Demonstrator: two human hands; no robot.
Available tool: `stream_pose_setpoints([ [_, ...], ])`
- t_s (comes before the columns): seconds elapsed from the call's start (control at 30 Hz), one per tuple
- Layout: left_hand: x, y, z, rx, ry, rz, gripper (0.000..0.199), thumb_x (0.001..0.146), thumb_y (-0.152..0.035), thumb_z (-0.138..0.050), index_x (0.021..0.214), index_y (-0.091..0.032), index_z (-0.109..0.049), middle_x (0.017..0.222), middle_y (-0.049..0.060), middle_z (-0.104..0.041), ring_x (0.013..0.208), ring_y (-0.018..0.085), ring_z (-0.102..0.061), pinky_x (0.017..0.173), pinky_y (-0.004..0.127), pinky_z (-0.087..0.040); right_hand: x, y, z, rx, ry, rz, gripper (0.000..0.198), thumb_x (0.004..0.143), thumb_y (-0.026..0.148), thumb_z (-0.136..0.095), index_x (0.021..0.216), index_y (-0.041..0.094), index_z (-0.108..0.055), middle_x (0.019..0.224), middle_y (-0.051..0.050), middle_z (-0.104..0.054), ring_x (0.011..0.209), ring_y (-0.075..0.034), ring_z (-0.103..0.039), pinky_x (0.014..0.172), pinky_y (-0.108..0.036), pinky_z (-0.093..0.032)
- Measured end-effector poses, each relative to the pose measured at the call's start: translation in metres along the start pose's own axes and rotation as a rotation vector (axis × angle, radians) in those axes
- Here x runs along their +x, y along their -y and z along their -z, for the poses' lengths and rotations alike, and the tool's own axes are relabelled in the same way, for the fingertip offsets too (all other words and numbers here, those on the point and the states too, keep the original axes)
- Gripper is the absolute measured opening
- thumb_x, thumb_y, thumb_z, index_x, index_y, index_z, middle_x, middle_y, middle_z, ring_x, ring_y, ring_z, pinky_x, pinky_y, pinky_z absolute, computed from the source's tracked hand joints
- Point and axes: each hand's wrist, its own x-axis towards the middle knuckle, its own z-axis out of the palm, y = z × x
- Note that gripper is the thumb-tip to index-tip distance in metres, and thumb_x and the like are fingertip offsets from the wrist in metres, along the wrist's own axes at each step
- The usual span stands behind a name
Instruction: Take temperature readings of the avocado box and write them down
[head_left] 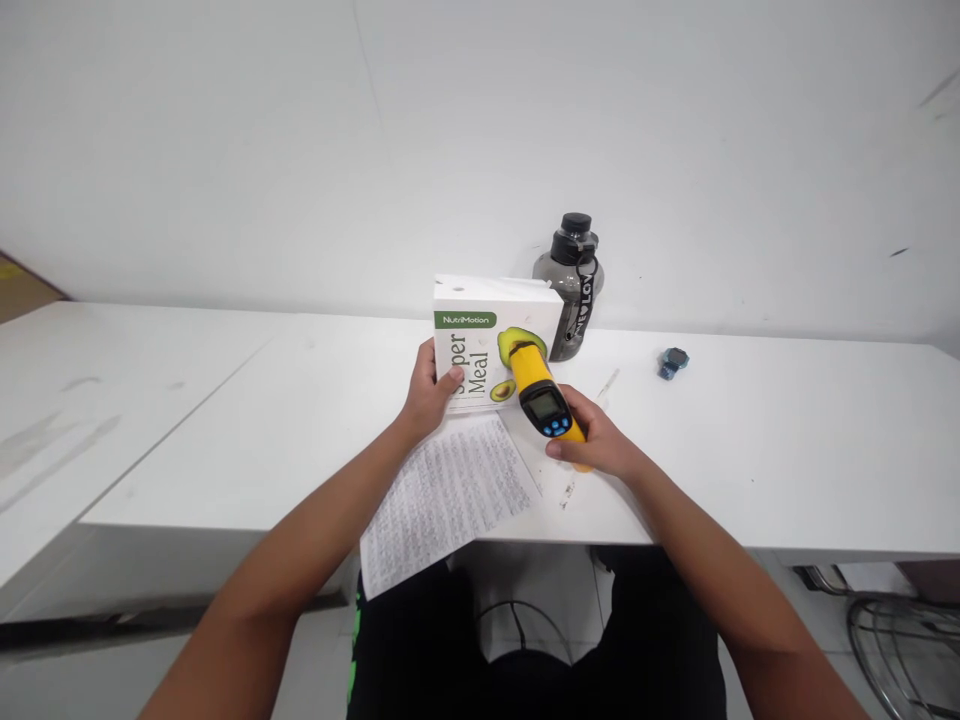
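Observation:
My left hand (pixel 433 388) grips the lower left side of a white box (pixel 465 350) printed "NutriMotion" and "Meal" with avocado pictures, its thumb across the front face. The box is upright above the table. My right hand (pixel 592 432) is wrapped round the handle of a yellow and black infrared thermometer (pixel 546 402) with a small screen and blue buttons. Its nose points at the avocado picture and overlaps the box; I cannot tell whether they touch. Below the box lies a sheet of paper (pixel 450 495) covered in writing, hanging over the table's front edge.
A grey see-through bottle (pixel 568 290) with a black cap and strap stands behind the box by the wall. Farther right on the white table (pixel 787 440) lies a small blue watch (pixel 673 362). A metal-framed object (pixel 900 640) is on the floor at lower right.

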Motion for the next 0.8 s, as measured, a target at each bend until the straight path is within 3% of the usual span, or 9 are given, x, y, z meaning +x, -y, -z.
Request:
stream_pose_setpoints([
  [0.33, -0.0010, -0.0015, 0.0001, 0.019, 0.012, 0.020, 0.079, 0.081, -0.079, -0.072, 0.134, -0.022, -0.057, 0.127, 0.015, -0.072, 0.113, 0.031, -0.074, 0.093, 0.048, -0.064, -0.0018, 0.0000, -0.0011, 0.008, 0.039, -0.029, 0.073, 0.077, 0.048, -0.090, 0.138, 0.027, -0.059, 0.122, -0.007, -0.069, 0.108, -0.027, -0.066, 0.090, -0.042, -0.056],
  [0.8, -0.0012, -0.0014, -0.0002, 0.031, 0.007, -0.013, 0.077, 0.082, -0.081, -0.069, 0.133, -0.024, -0.057, 0.125, 0.014, -0.072, 0.112, 0.031, -0.073, 0.094, 0.049, -0.063, -0.0035, 0.0006, -0.0023, -0.027, 0.037, -0.006, 0.075, 0.077, 0.054, -0.089, 0.140, 0.028, -0.059, 0.127, -0.008, -0.070, 0.114, -0.030, -0.066, 0.097, -0.045, -0.055],
])
